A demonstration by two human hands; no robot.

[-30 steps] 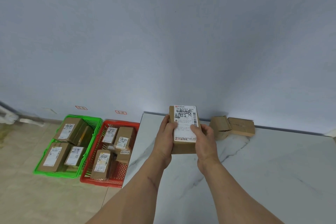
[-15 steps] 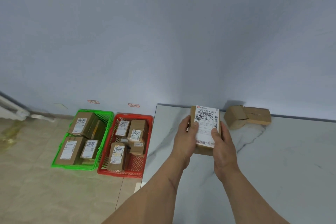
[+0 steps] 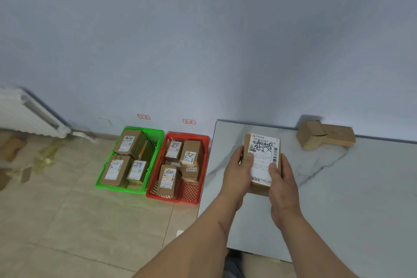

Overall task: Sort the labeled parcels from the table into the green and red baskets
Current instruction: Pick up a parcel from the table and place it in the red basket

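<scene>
A brown cardboard parcel (image 3: pixel 262 153) with a white shipping label faces up above the marble table (image 3: pixel 338 198). My left hand (image 3: pixel 238 171) grips its left side and my right hand (image 3: pixel 282 178) grips its right side, both thumbs on the label. On the floor to the left stand the green basket (image 3: pixel 155 140) with three labeled parcels and the red basket (image 3: pixel 203 178) with several parcels. Two more brown parcels (image 3: pixel 325 134) lie at the table's far edge by the wall.
A white radiator (image 3: pixel 24 113) is mounted at the far left on the wall. Two small red-framed tags (image 3: pixel 143 116) are stuck on the wall above the baskets. Beige tiled floor with stains (image 3: pixel 45 156) lies left of the baskets.
The view has swung left and the radiator has come into sight. Both hands still hold the parcel, which now sits a little more to the right in the view.
</scene>
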